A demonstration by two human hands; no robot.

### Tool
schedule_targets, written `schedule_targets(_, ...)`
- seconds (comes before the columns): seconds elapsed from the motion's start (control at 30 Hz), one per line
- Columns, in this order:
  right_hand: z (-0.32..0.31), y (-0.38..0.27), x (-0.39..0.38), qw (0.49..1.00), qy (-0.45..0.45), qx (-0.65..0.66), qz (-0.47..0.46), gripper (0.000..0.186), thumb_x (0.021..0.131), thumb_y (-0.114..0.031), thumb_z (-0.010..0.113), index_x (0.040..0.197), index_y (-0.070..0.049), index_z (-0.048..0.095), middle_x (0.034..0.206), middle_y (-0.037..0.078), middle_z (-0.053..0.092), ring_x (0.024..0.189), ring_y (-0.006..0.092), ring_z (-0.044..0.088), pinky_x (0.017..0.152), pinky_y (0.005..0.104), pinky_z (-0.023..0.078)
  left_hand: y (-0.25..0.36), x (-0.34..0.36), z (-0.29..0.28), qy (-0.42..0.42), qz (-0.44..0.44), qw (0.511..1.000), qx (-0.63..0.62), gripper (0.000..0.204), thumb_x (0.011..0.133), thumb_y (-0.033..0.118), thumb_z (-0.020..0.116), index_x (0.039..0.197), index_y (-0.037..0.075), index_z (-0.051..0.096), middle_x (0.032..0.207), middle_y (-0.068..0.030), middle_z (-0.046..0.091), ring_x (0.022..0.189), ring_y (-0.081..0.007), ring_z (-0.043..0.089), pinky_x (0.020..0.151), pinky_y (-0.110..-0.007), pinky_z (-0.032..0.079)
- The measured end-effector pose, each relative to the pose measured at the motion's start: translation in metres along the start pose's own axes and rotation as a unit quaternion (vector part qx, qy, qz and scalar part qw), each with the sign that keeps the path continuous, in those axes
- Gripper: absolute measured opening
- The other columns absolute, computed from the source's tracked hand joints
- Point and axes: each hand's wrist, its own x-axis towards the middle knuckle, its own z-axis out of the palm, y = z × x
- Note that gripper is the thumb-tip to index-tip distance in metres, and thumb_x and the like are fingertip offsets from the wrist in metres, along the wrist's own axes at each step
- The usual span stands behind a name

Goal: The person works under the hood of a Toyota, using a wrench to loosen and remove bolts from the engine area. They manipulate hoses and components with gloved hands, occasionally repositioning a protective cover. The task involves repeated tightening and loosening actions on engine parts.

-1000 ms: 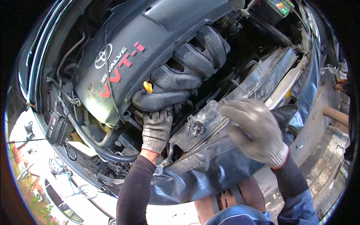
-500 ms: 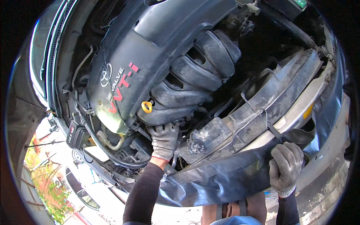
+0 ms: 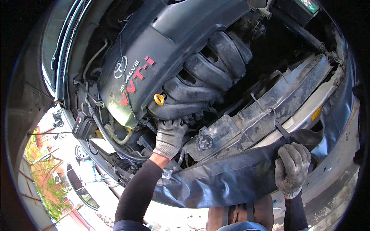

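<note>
My left hand (image 3: pixel 169 138), in a grey work glove, reaches into the engine bay under the lower end of the ribbed black intake manifold (image 3: pixel 181 110). Its fingertips disappear beneath the manifold, so whether they hold anything is hidden. A yellow dipstick handle (image 3: pixel 158 99) sticks up just above this hand. My right hand (image 3: pixel 293 168), gloved too, is closed with curled fingers at the black fender cover (image 3: pixel 216 184) draped along the car's front edge. What lies inside those fingers, if anything, cannot be made out.
A black plastic engine cover (image 3: pixel 154 50) fills the upper middle. Right of my left hand are a dark round cap (image 3: pixel 205 142) and the long radiator support (image 3: pixel 266 104). A black hose (image 3: pixel 111 140) and a black boxy battery-like part (image 3: pixel 84 126) lie to the left.
The view has shifted a little, so the engine sits slightly higher and farther right. My left forearm slants more to the left, its hand still under the manifold. My right hand stays closed.
</note>
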Motion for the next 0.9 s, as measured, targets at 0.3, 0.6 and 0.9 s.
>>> schedule_targets(0.3, 0.006, -0.004, -0.001, 0.998, 0.042, -0.024, -0.037, 0.032, 0.091, -0.018, 0.07, 0.122, -0.008, 0.067, 0.12, 0.013, 0.067, 0.117, 0.0377, 0.063, 0.108, 0.0555, 0.044, -0.01, -0.073, -0.049, 0.052, -0.499, 0.724, -0.474, 0.03, 0.09, 0.019, 0.071, 0.11, -0.002, 0.073, 0.101, -0.0231, 0.074, 0.094, -0.0354, 0.074, 0.086, -0.044, 0.057)
schedule_targets(0.6, 0.006, -0.013, 0.001, 0.998, 0.064, -0.02, -0.021, 0.029, 0.09, -0.014, 0.071, 0.117, -0.005, 0.07, 0.114, 0.013, 0.07, 0.113, 0.0367, 0.065, 0.105, 0.0515, 0.045, 0.02, -0.055, 0.0, 0.032, -0.535, 0.415, -0.735, 0.018, 0.093, 0.016, 0.065, 0.102, 0.001, 0.069, 0.084, -0.0126, 0.07, 0.069, -0.0256, 0.066, 0.06, -0.041, 0.052)
schedule_targets(0.9, 0.004, -0.014, 0.0, 0.997, 0.079, -0.01, -0.026, 0.026, 0.09, -0.014, 0.071, 0.114, -0.004, 0.071, 0.113, 0.013, 0.071, 0.111, 0.0357, 0.066, 0.103, 0.0515, 0.047, 0.008, -0.066, 0.02, 0.015, -0.434, 0.588, -0.682, 0.025, 0.089, 0.019, 0.074, 0.108, 0.002, 0.074, 0.087, -0.0142, 0.072, 0.079, -0.0255, 0.071, 0.072, -0.039, 0.056)
